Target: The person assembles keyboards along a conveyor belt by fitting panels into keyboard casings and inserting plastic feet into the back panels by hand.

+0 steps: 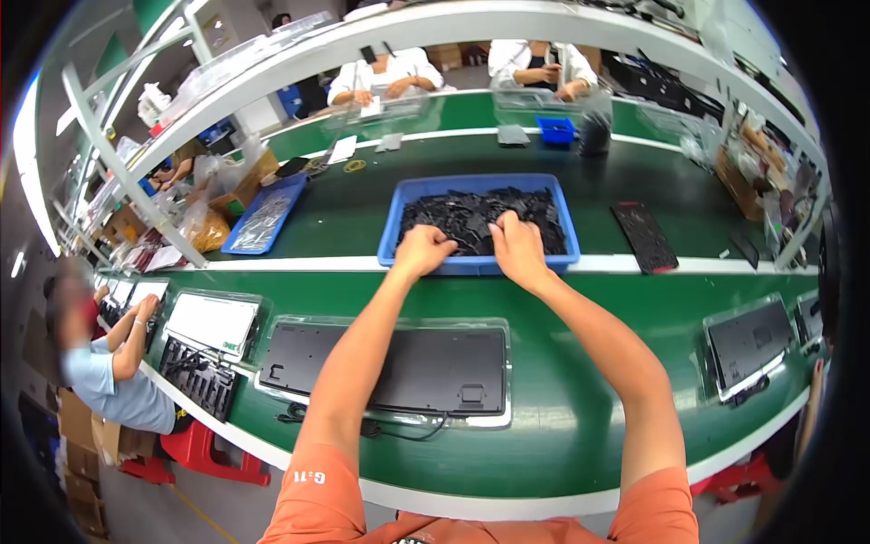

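Note:
Both hands reach over the near side of a blue plastic bin (389,227) filled with small black plastic pieces (476,213). My left hand (423,251) is at the bin's near left, fingers curled in against the pieces. Toward the near right, my right hand (518,246) is closed too, its fingertips down at the pieces. What either hand pinches is too small or hidden to name. Under my forearms a black keyboard (439,367) lies underside up in a clear plastic tray (507,399), its cable (421,436) looped along the near edge.
A blue tray of metallic parts (265,218) stands left, a dark flat panel (643,236) right. More keyboards (750,344) lie along the bench. A person in light blue (113,367) works at left; two people in white sit across. A shelf frame (435,45) spans overhead.

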`<state>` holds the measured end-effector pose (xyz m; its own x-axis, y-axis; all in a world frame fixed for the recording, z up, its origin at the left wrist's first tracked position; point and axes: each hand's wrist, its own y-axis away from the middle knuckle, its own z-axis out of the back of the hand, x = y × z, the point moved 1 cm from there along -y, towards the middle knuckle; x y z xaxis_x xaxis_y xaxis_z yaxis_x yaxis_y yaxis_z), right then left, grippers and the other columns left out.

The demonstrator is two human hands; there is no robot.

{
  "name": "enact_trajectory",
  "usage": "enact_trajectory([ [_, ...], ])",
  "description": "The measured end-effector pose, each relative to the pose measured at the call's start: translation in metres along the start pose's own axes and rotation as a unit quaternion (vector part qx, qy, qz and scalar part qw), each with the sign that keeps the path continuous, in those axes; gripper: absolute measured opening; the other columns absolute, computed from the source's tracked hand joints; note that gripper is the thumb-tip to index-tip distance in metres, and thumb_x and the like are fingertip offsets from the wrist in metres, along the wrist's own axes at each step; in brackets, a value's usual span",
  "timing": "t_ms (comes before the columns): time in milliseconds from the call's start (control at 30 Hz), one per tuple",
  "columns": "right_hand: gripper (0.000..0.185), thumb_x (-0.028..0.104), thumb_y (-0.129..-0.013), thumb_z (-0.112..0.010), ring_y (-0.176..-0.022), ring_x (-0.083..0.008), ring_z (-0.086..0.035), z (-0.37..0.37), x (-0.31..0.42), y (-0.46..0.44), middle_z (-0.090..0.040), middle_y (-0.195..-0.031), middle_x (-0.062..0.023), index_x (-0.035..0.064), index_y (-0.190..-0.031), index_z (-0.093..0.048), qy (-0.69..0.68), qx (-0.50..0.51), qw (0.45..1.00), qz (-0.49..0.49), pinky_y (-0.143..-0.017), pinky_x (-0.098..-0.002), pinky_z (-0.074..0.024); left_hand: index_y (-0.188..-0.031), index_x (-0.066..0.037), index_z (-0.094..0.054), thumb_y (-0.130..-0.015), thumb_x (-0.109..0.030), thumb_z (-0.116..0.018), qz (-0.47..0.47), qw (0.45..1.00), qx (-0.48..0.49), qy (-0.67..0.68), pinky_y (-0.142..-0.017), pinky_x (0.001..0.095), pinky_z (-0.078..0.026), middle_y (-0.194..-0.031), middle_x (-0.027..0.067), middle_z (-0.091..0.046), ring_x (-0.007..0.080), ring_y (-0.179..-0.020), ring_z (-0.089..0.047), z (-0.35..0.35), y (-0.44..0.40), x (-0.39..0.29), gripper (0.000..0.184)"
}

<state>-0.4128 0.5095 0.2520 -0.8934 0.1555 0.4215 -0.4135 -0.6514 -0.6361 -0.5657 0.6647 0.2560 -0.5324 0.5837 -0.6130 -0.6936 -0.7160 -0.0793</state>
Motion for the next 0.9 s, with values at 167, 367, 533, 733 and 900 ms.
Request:
enact_trajectory([
  [167,0.011,0.013,-0.092,-0.060,-0.072,-0.0343,-0.060,0.029,0.050,0.038,-0.066,-0.083,-0.0127,0.0029,-0.094,-0.058,-0.071,-0.006,0.987,0.144,-0.083,-0.0408,-0.0454,-0.089,-0.002,-0.075,-0.087,-0.022,-0.073,-0.074,0.983,-0.097,0.135,-0.064,0.0298,-0.050,-0.075,0.0049,-0.070,0.0163,-0.065,-0.059,-0.006,0.002,0.011,0.021],
  [367,0.012,0.008,-0.086,-0.062,-0.073,-0.0229,-0.051,0.046,0.094,0.112,-0.053,-0.082,-0.0052,0.0068,-0.096,-0.057,-0.089,0.091,0.908,0.398,-0.079,-0.0346,-0.0436,-0.099,0.002,-0.069,-0.091,-0.018,-0.075,-0.020,0.903,-0.152,0.401,-0.064,0.0240,-0.055,-0.083,0.0084,-0.069,0.0129,-0.069,-0.064,0.020,0.038,-0.006,0.022],
  [533,0.011,0.007,-0.086,-0.062,-0.073,-0.0235,-0.051,0.040,0.073,0.122,-0.052,-0.083,-0.0059,0.0061,-0.094,-0.055,-0.138,0.069,0.917,0.367,-0.073,-0.0330,-0.0452,-0.092,-0.002,-0.059,-0.092,-0.009,-0.071,-0.021,0.919,-0.089,0.384,-0.058,0.0258,-0.055,-0.080,0.0119,-0.068,0.0153,-0.062,-0.063,0.049,0.146,-0.014,0.013],
  [733,0.010,0.007,-0.085,-0.061,-0.075,-0.0249,-0.051,0.050,0.062,0.125,-0.051,-0.085,-0.0074,0.0070,-0.091,-0.053,-0.142,0.105,0.922,0.345,-0.067,-0.0341,-0.0467,-0.089,-0.002,-0.061,-0.081,0.007,-0.074,-0.003,0.932,-0.007,0.362,-0.055,0.0277,-0.055,-0.075,0.0115,-0.068,0.0150,-0.058,-0.062,0.031,0.218,0.033,0.017],
  [900,0.013,0.005,-0.087,-0.062,-0.076,-0.0241,-0.052,0.085,0.054,0.130,-0.053,-0.089,-0.0070,0.0072,-0.100,-0.061,-0.157,0.129,0.916,0.345,-0.065,-0.0326,-0.0468,-0.088,0.001,-0.066,-0.078,0.006,-0.076,-0.043,0.923,-0.051,0.380,-0.060,0.0248,-0.056,-0.079,0.0105,-0.072,0.0135,-0.063,-0.064,0.035,0.227,0.028,0.014],
])
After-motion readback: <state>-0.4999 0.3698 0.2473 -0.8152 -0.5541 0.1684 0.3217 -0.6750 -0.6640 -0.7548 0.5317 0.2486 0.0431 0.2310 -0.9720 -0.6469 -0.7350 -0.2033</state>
